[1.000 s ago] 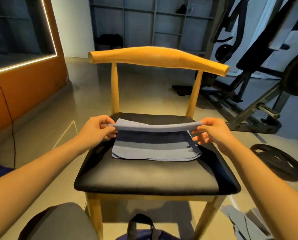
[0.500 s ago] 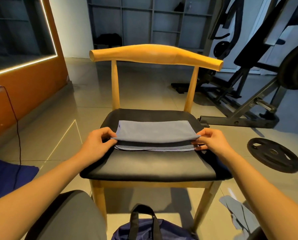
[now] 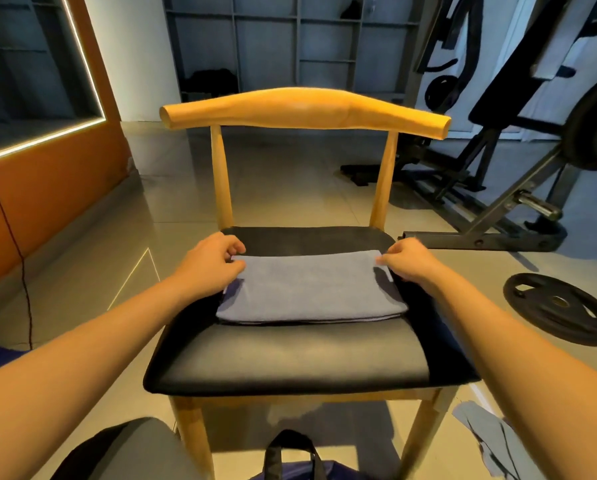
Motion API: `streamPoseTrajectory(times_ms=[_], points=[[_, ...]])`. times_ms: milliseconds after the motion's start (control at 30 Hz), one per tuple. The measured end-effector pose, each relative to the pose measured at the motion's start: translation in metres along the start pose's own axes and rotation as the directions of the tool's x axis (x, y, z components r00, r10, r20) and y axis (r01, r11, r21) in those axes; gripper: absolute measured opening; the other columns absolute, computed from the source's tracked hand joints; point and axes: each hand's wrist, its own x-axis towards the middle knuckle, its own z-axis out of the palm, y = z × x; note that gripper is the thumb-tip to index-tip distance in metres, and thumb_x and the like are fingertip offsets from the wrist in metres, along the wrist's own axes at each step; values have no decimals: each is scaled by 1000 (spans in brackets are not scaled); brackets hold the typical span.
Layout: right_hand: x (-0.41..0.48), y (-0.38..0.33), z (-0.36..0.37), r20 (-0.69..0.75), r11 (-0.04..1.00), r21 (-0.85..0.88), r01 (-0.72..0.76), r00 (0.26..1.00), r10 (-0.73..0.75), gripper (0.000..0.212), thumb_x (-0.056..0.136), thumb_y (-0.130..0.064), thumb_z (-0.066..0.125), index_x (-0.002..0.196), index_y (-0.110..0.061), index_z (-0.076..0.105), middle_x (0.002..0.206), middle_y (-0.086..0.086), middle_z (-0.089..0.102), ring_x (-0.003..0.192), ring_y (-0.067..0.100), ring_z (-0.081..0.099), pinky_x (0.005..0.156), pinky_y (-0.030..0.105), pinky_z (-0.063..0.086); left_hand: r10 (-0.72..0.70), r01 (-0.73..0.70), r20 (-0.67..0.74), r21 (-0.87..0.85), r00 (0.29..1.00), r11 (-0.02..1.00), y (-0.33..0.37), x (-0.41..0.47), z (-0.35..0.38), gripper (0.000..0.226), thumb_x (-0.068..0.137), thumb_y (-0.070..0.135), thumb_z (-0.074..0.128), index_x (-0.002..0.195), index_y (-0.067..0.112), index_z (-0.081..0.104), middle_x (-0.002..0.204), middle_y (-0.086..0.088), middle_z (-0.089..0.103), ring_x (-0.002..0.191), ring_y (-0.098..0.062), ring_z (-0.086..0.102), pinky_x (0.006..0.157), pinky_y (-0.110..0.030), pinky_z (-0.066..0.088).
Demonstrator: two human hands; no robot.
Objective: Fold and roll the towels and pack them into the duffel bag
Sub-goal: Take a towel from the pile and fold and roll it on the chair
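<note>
Folded towel (image 3: 310,292) on chair (image 3: 290,362) seat
left hand (image 3: 210,263), right hand (image 3: 409,263): curled fingers pinch towel corners nearest the chair back

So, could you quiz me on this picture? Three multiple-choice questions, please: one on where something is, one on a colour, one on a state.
1. Where is the towel?
A) on the floor
B) on the seat
C) in the bag

2. What colour is the seat?
A) black
B) white
C) red

3. What state is the towel in?
A) rolled tight
B) hung over the chair back
C) folded flat

Answers:
1 B: the towel lies across the far half of the seat.
2 A: the seat is black on a light wooden frame.
3 C: the towel lies in flat layers, its edges stacked at the near side.
</note>
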Motion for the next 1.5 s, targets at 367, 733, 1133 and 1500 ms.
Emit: streamPoseTrajectory(times_ms=[367, 733, 1133, 1500], points=[[27, -19, -19, 425, 970, 197, -142, 904, 47, 12, 86, -7, 75, 93, -5, 66, 94, 19, 68, 84, 30, 66, 72, 38, 59, -212, 270, 410, -88, 887, 959, -4, 55, 1, 33, 80, 32, 84, 80, 14, 57, 89, -7, 64, 86, -20, 61, 68, -27, 46], [86, -68, 6, -169, 991, 5, 132, 977, -129, 25, 87, -9, 75, 106, -13, 60, 103, 8, 57, 95, 28, 59, 73, 35, 51, -381, 637, 565, -367, 732, 678, 26, -16, -15, 17, 94, 13, 69, 106, 2, 67, 86, -18, 77, 68, -24, 74, 57, -27, 57], [-47, -73, 49, 313, 737, -283, 614, 785, -534, 5, 88, -23, 75, 84, -19, 74, 83, -2, 69, 75, 14, 64, 74, 40, 58, 210, -214, 168, 6, 963, 977, 28, -75, -5, 19, 81, 41, 80, 81, 33, 63, 80, 13, 62, 78, -7, 59, 69, -30, 51], [-144, -9, 56, 378, 419, -442, 793, 588, -715, 22, 93, -44, 66, 107, -27, 63, 103, -9, 57, 93, 14, 52, 74, 30, 50, 509, -527, 270, -9, 817, 850, -2, -65, 5, 25, 94, 47, 63, 113, 36, 74, 110, 22, 63, 104, -6, 55, 91, -29, 50]])
